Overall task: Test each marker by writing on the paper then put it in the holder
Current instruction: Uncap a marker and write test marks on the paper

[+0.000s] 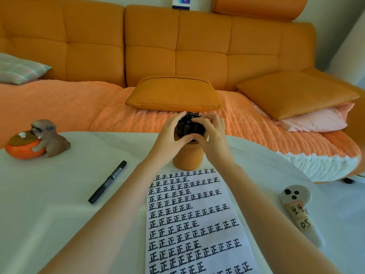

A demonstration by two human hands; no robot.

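An orange ribbed holder [188,158] stands at the far edge of the white table, just beyond a sheet of paper [197,224] filled with rows of black written characters. A bundle of several black markers [189,125] sticks up out of the holder. My left hand [170,135] wraps the bundle from the left, my right hand [212,135] from the right; both sets of fingers curl round the markers. One capped black marker [107,182] lies alone on the table, left of my left forearm.
A dog figurine hugging an orange persimmon ornament [37,140] sits at the far left of the table [59,214]. A grey plush-like object with labels [298,210] lies at the right. An orange sofa with cushions [173,93] runs behind the table.
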